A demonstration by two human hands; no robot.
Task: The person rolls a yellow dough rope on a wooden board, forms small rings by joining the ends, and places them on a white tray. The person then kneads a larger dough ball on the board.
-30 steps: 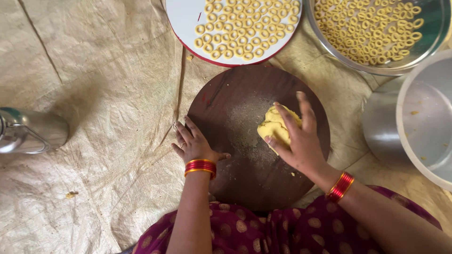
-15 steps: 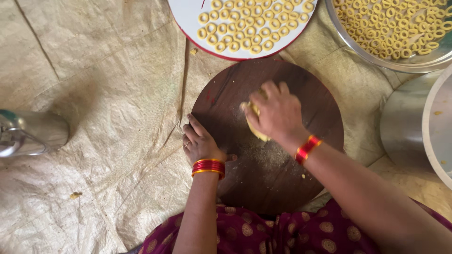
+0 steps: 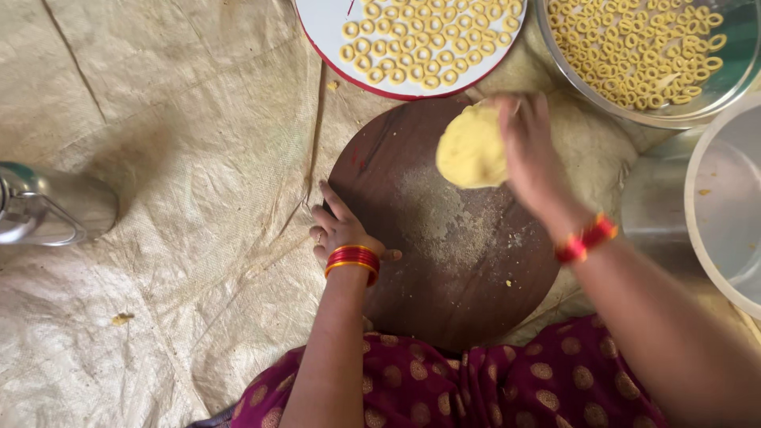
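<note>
Dark brown wood, a round board [image 3: 444, 261] lies flat on the woven sheet [image 3: 174, 143] that covers the floor, dusted with pale flour near its middle. The right hand [image 3: 527, 150] is closed around a flattened lump of yellow dough [image 3: 471, 149], holding it at the board's far edge, just short of the white plate [image 3: 333, 24] with the red rim. The left hand [image 3: 339, 230] rests with fingers spread on the board's left edge, holding nothing; red and gold bangles [image 3: 353, 259] circle that wrist.

Small dough rings [image 3: 428, 40] lie in rows on the plate, and more fill the steel bowl [image 3: 737, 75] to the right. A pale tub [image 3: 713, 198] stands at the right edge beside a steel pot [image 3: 650, 206]. A steel bottle [image 3: 47, 210] lies well apart on the left. Maroon dotted cloth [image 3: 491, 380] covers the person's lap below.
</note>
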